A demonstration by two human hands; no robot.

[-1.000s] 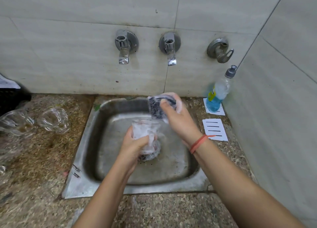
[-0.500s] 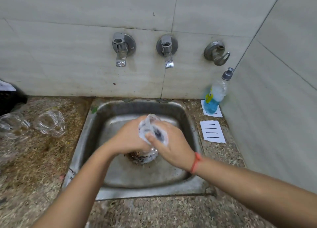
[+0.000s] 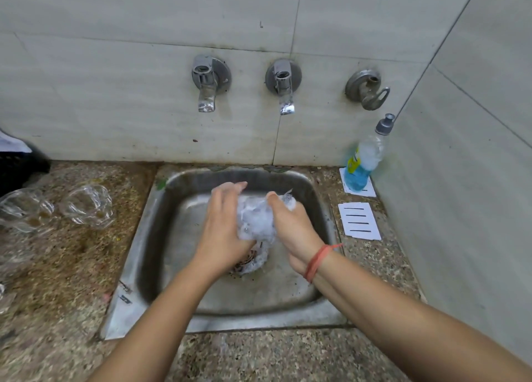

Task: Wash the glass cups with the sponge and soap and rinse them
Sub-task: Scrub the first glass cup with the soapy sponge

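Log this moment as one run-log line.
step: scrubbing | left hand: holds foamy glass cup over sink | right hand: presses sponge on cup | counter: two cups left

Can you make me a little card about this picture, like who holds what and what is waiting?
place: square steel sink in a speckled stone counter
left hand: grips the foamy clear glass cup over the sink
right hand: curled against that cup, likely round the sponge, hidden in foam
waiting: two clear glass cups on the counter, left of the sink
soap: clear bottle of blue liquid soap, right of the sink
taps: three metal wall taps, no water seen
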